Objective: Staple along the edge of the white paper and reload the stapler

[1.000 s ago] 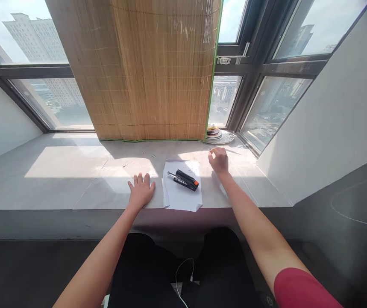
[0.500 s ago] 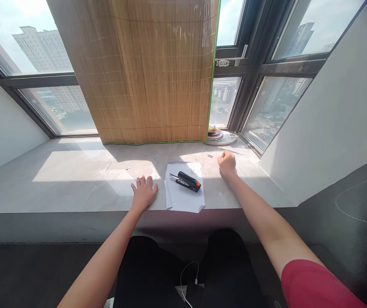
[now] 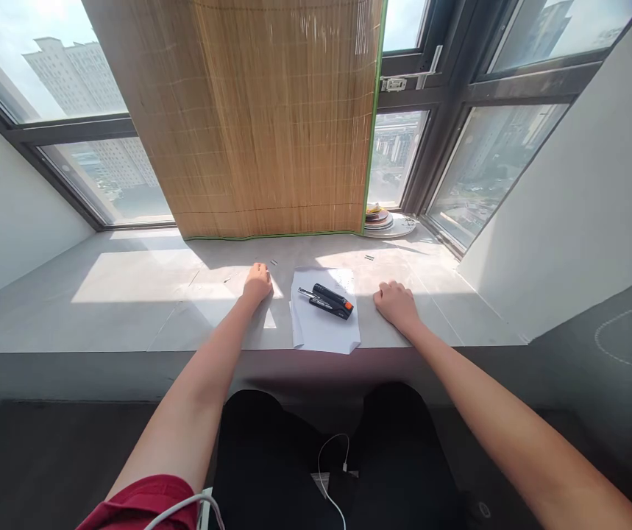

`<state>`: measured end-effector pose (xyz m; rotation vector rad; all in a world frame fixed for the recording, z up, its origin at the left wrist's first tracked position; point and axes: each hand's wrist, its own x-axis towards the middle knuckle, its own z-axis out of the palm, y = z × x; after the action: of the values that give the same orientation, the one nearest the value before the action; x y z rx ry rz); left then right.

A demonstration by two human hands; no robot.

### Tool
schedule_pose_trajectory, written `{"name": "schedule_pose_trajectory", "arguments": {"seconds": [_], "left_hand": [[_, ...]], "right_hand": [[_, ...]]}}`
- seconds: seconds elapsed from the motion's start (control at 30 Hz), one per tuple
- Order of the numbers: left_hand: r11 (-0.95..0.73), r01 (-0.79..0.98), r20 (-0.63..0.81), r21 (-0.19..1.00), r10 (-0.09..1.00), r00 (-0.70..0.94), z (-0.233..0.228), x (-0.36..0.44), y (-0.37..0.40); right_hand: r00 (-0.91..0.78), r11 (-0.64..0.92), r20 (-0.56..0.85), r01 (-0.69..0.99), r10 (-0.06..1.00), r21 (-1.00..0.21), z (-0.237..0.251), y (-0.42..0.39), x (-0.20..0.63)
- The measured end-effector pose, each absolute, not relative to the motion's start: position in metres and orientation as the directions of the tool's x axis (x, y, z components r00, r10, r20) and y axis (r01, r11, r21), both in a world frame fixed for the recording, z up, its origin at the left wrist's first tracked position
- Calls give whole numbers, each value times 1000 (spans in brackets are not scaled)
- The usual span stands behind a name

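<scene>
Black stapler with orange tip (image 3: 329, 300) is lying on white paper sheets (image 3: 324, 324) between 2 hands; left hand (image 3: 257, 283) and right hand (image 3: 396, 303) are resting curled, holding nothing.

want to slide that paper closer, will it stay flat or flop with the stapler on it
The paper looks thin and probably floppy; its near edge reaches the ledge's rim. The stapler lying across it likely pins it, so a push may crumple it. Pulled gently, both probably slide together on the smooth surface.

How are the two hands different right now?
The left hand reaches farther toward the window, near small staples; the right hand sits closer to the ledge's front edge. The left lies left of the paper and stapler, the right on their right. Both rest on the ledge, holding nothing visible.
</scene>
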<state>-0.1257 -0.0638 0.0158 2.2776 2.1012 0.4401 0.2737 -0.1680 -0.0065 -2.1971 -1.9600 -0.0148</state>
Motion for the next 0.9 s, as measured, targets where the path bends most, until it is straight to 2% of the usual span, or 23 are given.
{"name": "schedule_pose_trajectory", "arguments": {"seconds": [0.23,0.43,0.57,0.7,0.77,0.9], "left_hand": [[-174,957,191,231,973,131,5,-125,-36],[-160,960,269,230,958,96,-3,-125,-65],[-251,937,370,243,917,149,-6,-138,-85],[-261,925,353,277,923,155,-3,-162,-92],[-269,892,370,363,920,127,-1,-173,-92],[-241,678,411,695,906,-99,0,-190,-89]], "right_hand": [[122,-101,148,985,981,-142,-3,-172,272],[120,-98,137,983,983,-156,1,-174,272],[118,-95,135,982,984,-166,3,-175,271],[117,-93,127,979,985,-180,5,-177,271],[122,-98,128,978,984,-182,5,-177,271],[123,-99,129,978,984,-181,4,-176,272]]}}
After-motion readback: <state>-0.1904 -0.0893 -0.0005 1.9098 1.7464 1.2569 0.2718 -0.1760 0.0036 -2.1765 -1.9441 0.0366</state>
